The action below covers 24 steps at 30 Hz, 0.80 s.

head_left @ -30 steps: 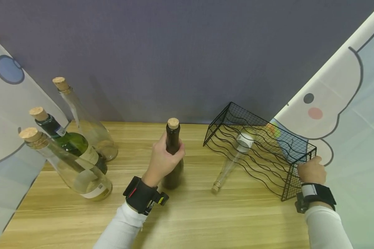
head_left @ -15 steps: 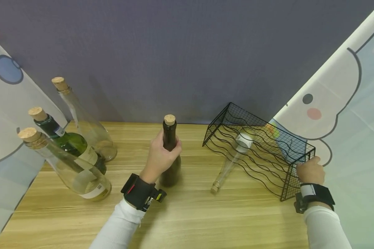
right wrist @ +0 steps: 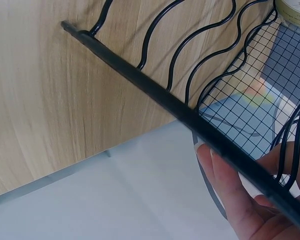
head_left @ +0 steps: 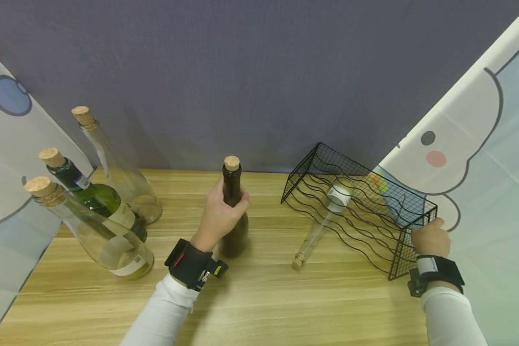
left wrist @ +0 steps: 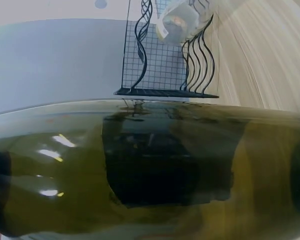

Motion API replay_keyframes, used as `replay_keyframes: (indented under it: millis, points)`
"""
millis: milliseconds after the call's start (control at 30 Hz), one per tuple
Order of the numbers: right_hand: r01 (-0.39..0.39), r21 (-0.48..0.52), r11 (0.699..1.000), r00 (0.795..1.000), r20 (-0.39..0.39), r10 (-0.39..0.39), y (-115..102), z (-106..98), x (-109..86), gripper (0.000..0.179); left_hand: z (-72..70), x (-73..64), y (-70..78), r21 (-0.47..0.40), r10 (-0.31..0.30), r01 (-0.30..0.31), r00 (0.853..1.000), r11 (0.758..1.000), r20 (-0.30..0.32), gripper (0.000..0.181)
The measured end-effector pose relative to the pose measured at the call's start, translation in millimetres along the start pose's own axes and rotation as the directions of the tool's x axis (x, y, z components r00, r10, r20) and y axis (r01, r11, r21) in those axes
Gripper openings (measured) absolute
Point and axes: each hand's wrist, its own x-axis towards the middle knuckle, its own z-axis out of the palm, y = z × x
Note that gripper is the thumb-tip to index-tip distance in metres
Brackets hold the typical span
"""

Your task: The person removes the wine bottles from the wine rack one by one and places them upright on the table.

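My left hand grips a dark corked wine bottle round its neck and shoulder; the bottle is nearly upright over the middle of the table. Its olive glass body fills the lower left wrist view. At the right, my right hand holds the end of a black wire wine rack, fingers and thumb about its end frame. Inside the rack lies a clear corked bottle, its neck sticking out toward the front and its labelled base at the back.
Two clear corked bottles and a green corked bottle stand close together at the left of the wooden table. A grey panel rises behind the table, with printed cloth along the right side.
My left hand has shifted a little to the left and slightly toward the back panel, carrying the dark bottle. My right hand and the rack stay put.
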Motion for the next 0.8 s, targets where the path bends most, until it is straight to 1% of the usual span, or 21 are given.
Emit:
replay_keyframes:
  millis: [233,400,500,633,733,800]
  points:
    - [-0.014,0.003,1.0,1.0,0.008,0.014,0,-1,1.4,0.057,-7.1,4.9,-3.5,0.033,-0.042,0.043,0.999,0.999,-0.024,0.018]
    - [-0.01,-0.005,1.0,1.0,0.011,0.01,0,-1,1.3,0.057,-14.6,10.2,-8.9,0.07,-0.073,0.078,0.995,0.994,-0.073,0.022]
    - [-0.012,-0.009,1.0,1.0,0.013,0.012,-1,-2,1.1,0.057,-20.1,14.6,-13.6,0.07,-0.085,0.092,0.992,0.993,-0.094,0.024]
    - [-0.015,-0.013,1.0,1.0,0.016,0.015,-2,-2,0.8,0.057,-26.7,20.2,-19.9,0.06,-0.073,0.08,0.991,0.995,-0.114,0.023]
    - [-0.016,-0.014,1.0,1.0,0.018,0.016,-2,-2,0.6,0.058,-30.3,23.8,-23.4,0.079,-0.054,0.066,0.989,0.995,-0.135,0.023]
    - [-0.017,-0.012,1.0,1.0,0.023,0.017,-2,-2,0.5,0.058,-32.0,25.7,-25.1,0.095,-0.055,0.069,0.988,0.993,-0.145,0.023]
